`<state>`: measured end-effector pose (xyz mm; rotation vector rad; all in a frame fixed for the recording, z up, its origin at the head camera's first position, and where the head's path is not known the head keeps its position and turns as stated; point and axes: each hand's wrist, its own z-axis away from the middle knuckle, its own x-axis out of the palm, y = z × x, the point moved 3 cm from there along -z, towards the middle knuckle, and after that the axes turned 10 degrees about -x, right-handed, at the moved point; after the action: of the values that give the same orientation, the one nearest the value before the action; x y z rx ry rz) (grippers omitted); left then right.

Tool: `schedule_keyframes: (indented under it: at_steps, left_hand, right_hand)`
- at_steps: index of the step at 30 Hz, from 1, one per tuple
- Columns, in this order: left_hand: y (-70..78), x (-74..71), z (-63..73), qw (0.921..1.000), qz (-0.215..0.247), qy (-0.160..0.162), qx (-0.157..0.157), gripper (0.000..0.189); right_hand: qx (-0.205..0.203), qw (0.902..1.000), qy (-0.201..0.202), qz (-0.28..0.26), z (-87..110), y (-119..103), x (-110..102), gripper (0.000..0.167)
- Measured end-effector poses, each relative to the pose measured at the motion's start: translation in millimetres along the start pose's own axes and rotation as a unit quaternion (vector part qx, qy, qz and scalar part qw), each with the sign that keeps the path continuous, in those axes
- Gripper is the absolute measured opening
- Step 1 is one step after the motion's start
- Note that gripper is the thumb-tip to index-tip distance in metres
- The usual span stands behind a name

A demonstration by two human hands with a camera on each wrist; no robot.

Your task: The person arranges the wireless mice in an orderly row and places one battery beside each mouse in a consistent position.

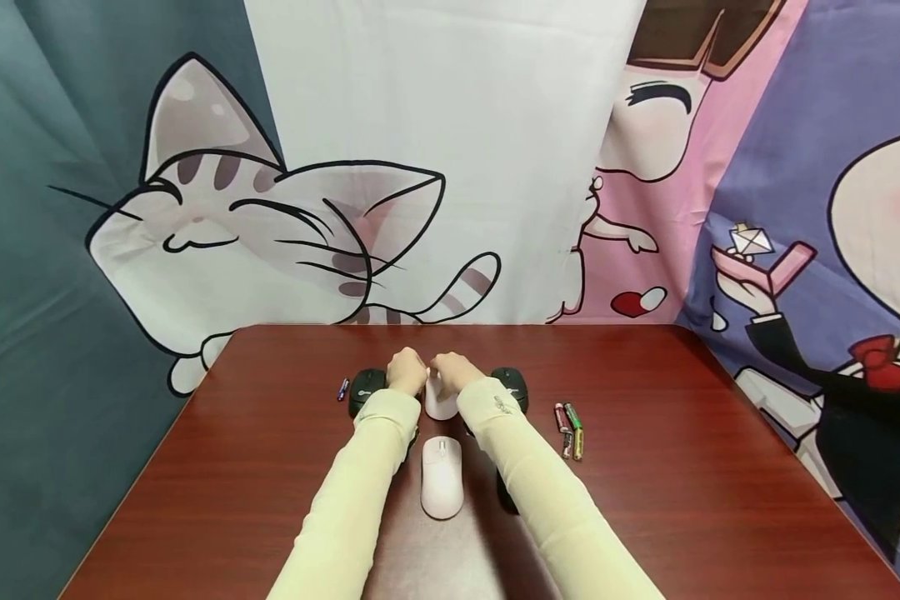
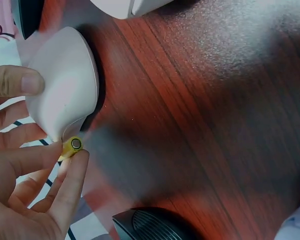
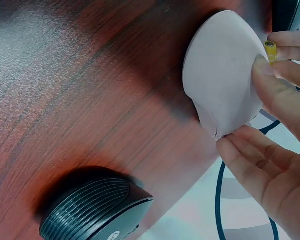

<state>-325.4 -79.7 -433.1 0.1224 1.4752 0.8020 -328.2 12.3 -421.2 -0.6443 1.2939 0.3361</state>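
Note:
A white computer mouse [image 1: 441, 404] is held up near the far middle of the table. In the right wrist view my right hand [image 3: 277, 150] grips this mouse, thumb on its smooth shell and fingers at its lower end. My left hand [image 2: 40, 185] pinches a small yellow battery [image 2: 73, 145] between finger and thumb, close against the mouse's edge. The battery's end faces the left wrist camera. From the head, the left hand [image 1: 407, 372] and right hand [image 1: 455, 370] are close together, and the battery is hidden.
Another white mouse [image 1: 442, 479] lies between the forearms. Black mice flank the hands, one at left [image 1: 365, 389] and one at right [image 1: 511, 386]. A dark object [image 1: 506, 493] is partly under the right sleeve. Several batteries [image 1: 573, 417] lie at right, and a small blue one [image 1: 342, 389] at left.

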Motion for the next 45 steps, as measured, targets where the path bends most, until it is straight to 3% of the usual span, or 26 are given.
schedule_keyframes:
  at_steps: [8,18,21,24,25,26,28,31,32,35,40,45]
  left_hand:
    - [-4.1,8.5,-10.4,0.9996,-0.006,0.002,-0.026,0.029]
    - [-7.2,18.7,-9.2,0.999,0.021,0.03,-0.026,0.022]
    - [-6.8,18.1,-8.1,0.9991,0.029,0.019,-0.023,0.02]
    - [-7.3,23.6,-16.4,0.9992,0.032,0.0,-0.025,0.02]
    - [-12.2,35.1,-28.8,0.9992,0.033,0.018,-0.014,0.018]
    - [-13.5,39.1,-34.9,0.9993,0.03,0.016,-0.015,0.017]
    - [-13.5,41.3,-39.0,0.9994,0.026,0.013,-0.017,0.016]
    - [-11.9,38.1,-30.9,0.9993,0.022,0.027,-0.01,0.014]
    - [-7.2,27.3,-19.0,0.9996,0.02,0.007,-0.019,0.015]
    - [-5.7,22.2,-8.3,0.9995,0.018,0.021,-0.011,0.014]
    - [-4.9,19.1,-7.1,0.9993,0.024,0.02,-0.02,0.014]
    - [-3.4,17.2,-5.9,0.9996,0.018,0.02,-0.009,0.014]
  right_hand:
    - [-0.013,0.9998,0.013,-0.003,-2.1,-3.3,-0.2,0.041]
    - [-0.006,0.9997,0.022,0.008,-3.6,2.3,6.0,0.04]
    - [0.002,0.9997,0.022,0.013,-4.5,0.0,5.3,0.041]
    - [0.015,0.9993,0.024,0.023,-4.9,-0.2,4.8,0.041]
    - [0.017,0.9992,0.024,0.026,-4.7,-0.2,4.7,0.04]
    - [0.019,0.9991,0.025,0.028,-4.7,-0.6,4.3,0.04]
    - [0.021,0.9989,0.025,0.034,-4.6,-1.9,3.6,0.039]
    - [0.023,0.9988,0.024,0.035,-4.4,-3.0,3.8,0.038]
    - [0.027,0.9988,0.022,0.034,-4.6,-3.8,4.2,0.038]
    - [0.033,0.9985,0.023,0.036,-4.5,-5.4,5.2,0.038]
    - [0.024,0.998,0.033,0.049,-5.6,-9.8,4.4,0.036]
    - [0.023,0.9974,0.039,0.057,-7.7,-8.4,4.4,0.038]
